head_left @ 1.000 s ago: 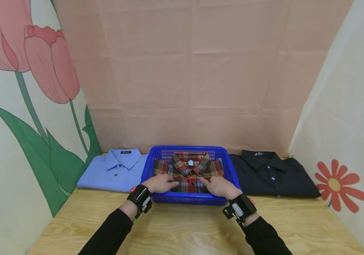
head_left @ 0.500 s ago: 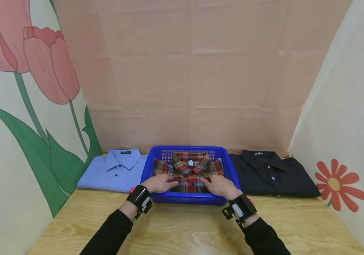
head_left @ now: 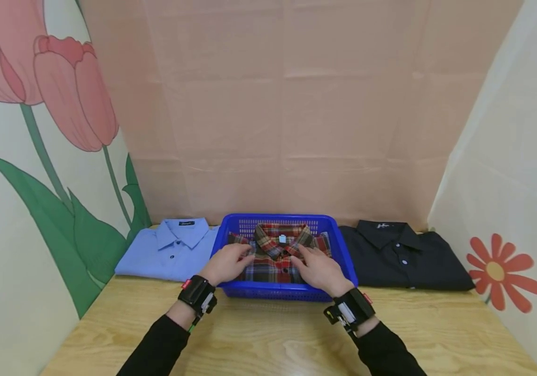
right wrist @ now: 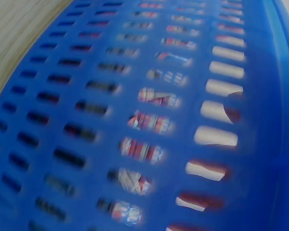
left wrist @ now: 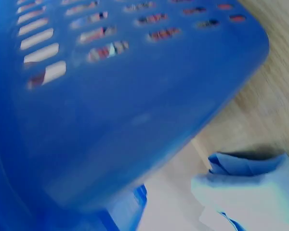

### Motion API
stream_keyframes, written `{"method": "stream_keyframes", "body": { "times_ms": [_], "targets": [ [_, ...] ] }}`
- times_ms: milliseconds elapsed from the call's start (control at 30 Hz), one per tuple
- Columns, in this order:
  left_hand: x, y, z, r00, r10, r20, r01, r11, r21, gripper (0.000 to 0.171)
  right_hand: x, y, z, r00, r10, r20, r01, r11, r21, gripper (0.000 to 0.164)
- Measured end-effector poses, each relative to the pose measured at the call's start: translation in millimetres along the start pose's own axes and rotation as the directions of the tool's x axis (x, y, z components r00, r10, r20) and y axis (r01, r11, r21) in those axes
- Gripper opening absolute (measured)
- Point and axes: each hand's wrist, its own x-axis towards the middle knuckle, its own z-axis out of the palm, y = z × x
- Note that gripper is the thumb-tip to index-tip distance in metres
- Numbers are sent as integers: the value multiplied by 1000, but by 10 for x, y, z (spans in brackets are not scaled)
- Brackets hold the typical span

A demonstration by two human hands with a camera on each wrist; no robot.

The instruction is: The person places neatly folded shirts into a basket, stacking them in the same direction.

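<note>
A folded red plaid shirt [head_left: 275,269] lies collar up in a blue plastic basket [head_left: 277,292]. My left hand [head_left: 226,263] is over the basket's near left part, its fingers loosely bent above the shirt. On the right side, my right hand [head_left: 319,269] reaches over the rim with its fingers spread at the shirt front. Neither hand grips anything that I can see; whether fingertips touch the cloth cannot be told. Both wrist views are filled by the slotted basket wall [left wrist: 111,110], and the plaid cloth shows through its holes [right wrist: 149,122]. No hand shows there.
A folded light blue shirt [head_left: 169,256] lies left of the basket, close beside it. A folded black shirt [head_left: 404,261] lies to its right. All stand on a wooden table [head_left: 268,339] before a pinkish-brown backdrop [head_left: 277,130], with painted sheets at both sides.
Both hands have risen slightly and moved away from me over the shirt; the left also shifted a little left. Fingers of the right hand now show more spread. Basket and shirts stay in place.
</note>
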Motion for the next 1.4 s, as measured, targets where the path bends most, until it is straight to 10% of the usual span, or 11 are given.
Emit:
{"method": "stream_keyframes", "body": {
  "times_ms": [600,1400],
  "targets": [
    [-332,-365,-266,963,-69,-261,47,995,-89,44,33,-531,215,964,-163,-211,170,985,15,36],
    [-553,-619,-397,930,-190,-314,164,981,-106,49,44,-1231,470,871,-378,-312,392,920,-22,23]
  ]
}}
